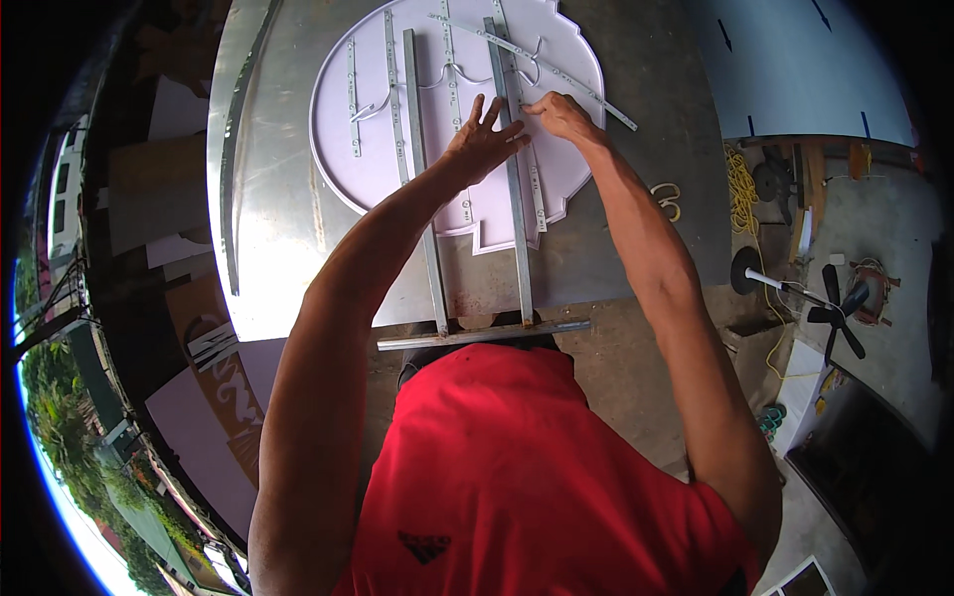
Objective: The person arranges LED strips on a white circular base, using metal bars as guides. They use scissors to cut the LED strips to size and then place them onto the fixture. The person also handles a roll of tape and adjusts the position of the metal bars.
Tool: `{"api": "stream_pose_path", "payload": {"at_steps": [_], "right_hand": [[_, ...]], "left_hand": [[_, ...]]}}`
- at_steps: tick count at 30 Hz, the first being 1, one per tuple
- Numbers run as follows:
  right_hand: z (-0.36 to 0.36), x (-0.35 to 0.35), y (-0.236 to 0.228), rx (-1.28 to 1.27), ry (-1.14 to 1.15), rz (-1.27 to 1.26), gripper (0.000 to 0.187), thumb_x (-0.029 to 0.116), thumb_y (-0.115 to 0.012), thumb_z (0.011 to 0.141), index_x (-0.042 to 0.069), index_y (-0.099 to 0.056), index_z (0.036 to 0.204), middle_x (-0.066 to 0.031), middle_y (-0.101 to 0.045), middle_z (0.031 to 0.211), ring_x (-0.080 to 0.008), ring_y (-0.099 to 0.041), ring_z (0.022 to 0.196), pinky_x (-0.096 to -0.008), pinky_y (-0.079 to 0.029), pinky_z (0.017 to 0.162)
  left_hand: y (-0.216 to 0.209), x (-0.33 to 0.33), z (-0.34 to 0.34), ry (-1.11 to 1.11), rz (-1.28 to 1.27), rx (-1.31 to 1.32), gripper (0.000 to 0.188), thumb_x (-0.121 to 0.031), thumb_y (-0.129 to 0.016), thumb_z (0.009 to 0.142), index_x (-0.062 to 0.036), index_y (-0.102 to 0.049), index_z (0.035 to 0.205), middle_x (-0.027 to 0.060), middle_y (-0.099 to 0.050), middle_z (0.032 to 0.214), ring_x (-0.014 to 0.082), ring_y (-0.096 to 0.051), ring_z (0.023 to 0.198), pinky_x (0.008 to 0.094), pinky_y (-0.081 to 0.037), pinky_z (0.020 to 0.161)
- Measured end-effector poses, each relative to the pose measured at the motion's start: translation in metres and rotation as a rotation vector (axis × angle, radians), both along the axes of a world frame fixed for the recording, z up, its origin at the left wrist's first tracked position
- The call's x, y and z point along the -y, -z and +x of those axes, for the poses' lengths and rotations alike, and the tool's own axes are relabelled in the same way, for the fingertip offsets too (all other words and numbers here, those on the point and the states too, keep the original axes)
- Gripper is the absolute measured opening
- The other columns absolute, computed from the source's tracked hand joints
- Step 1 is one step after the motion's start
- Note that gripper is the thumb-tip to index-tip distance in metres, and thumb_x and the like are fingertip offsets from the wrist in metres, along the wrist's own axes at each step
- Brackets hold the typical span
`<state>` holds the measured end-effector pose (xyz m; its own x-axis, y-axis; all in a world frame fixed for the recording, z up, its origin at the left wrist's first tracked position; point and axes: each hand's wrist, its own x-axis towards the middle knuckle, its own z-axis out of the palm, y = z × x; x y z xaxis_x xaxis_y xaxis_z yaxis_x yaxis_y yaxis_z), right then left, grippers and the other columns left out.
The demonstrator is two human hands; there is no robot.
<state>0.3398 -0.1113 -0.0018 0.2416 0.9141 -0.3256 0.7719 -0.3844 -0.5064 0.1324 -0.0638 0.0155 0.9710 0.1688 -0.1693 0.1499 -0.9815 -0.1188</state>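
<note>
A pale lilac sign panel [338,119] with a scalloped rim lies on a metal worktable [268,199]. Several white light strips [352,84] joined by thin wires run along it. Two grey metal bars [425,228] cross the panel lengthwise and meet a short crossbar [484,334] at the table's near edge. My left hand [481,139] lies on the panel with its fingers spread, touching the right bar. My right hand [558,113] pinches a strip beside that bar; what its fingertips grip is hard to make out.
A loose light strip [556,70] lies slanted across the panel's far right. A yellow cord [739,184] and a standing fan [830,308] are on the floor at the right. Cut sign boards [214,377] lie at the left. My red shirt [517,467] fills the lower middle.
</note>
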Motion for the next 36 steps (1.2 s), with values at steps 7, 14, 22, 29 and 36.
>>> {"api": "stream_pose_path", "payload": {"at_steps": [7, 14, 22, 29, 36], "right_hand": [[0.004, -0.001, -0.008, -0.083, -0.068, -0.026, 0.05, 0.002, -0.043, 0.089, 0.023, -0.07, 0.125, -0.0234, -0.067, 0.12, -0.0361, -0.066, 0.109, -0.0384, -0.051, 0.096], [-0.001, 0.029, 0.002, -0.123, 0.143, 0.145, 0.028, 0.009, -0.06, 0.087, 0.009, -0.071, 0.112, -0.019, -0.072, 0.104, -0.0352, -0.07, 0.097, -0.0402, -0.055, 0.086], [-0.048, 0.099, -0.006, -0.423, 0.328, 0.046, 0.015, 0.009, -0.072, 0.082, -0.004, -0.072, 0.089, -0.0147, -0.072, 0.074, -0.0193, -0.066, 0.05, -0.0322, -0.055, 0.055], [-0.054, 0.09, 0.019, -0.197, 0.433, -0.036, 0.016, 0.016, -0.082, 0.073, 0.007, -0.077, 0.085, -0.0163, -0.074, 0.082, -0.0321, -0.073, 0.081, -0.0393, -0.058, 0.076], [-0.061, 0.086, 0.005, -0.232, 0.47, -0.029, 0.013, 0.009, -0.078, 0.076, 0.0, -0.074, 0.084, -0.0096, -0.069, 0.063, -0.0151, -0.062, 0.048, -0.0307, -0.051, 0.047]], "left_hand": [[0.005, -0.002, 0.003, 0.003, -0.019, -0.019, 0.067, -0.003, -0.064, 0.085, -0.0261, -0.047, 0.146, 0.0019, -0.04, 0.154, 0.0435, -0.024, 0.147, 0.0644, -0.016, 0.12], [-0.004, 0.009, 0.004, -0.009, -0.018, -0.057, 0.066, -0.004, -0.063, 0.085, -0.0228, -0.047, 0.146, 0.0026, -0.038, 0.155, 0.0448, -0.02, 0.148, 0.0637, -0.019, 0.12], [0.006, 0.001, -0.001, 0.01, 0.036, 0.089, 0.063, -0.013, -0.071, 0.081, -0.0208, -0.053, 0.141, 0.0036, -0.044, 0.147, 0.0478, -0.026, 0.144, 0.0639, -0.029, 0.113], [0.005, 0.006, 0.009, -0.01, 0.033, 0.018, 0.074, -0.006, -0.071, 0.078, -0.0179, -0.046, 0.146, 0.0074, -0.038, 0.153, 0.0487, -0.023, 0.146, 0.0615, -0.034, 0.112], [0.018, 0.004, 0.002, 0.032, 0.106, 0.109, 0.07, -0.01, -0.074, 0.078, -0.0156, -0.05, 0.143, 0.0082, -0.04, 0.149, 0.0509, -0.027, 0.142, 0.0598, -0.038, 0.107]]}}
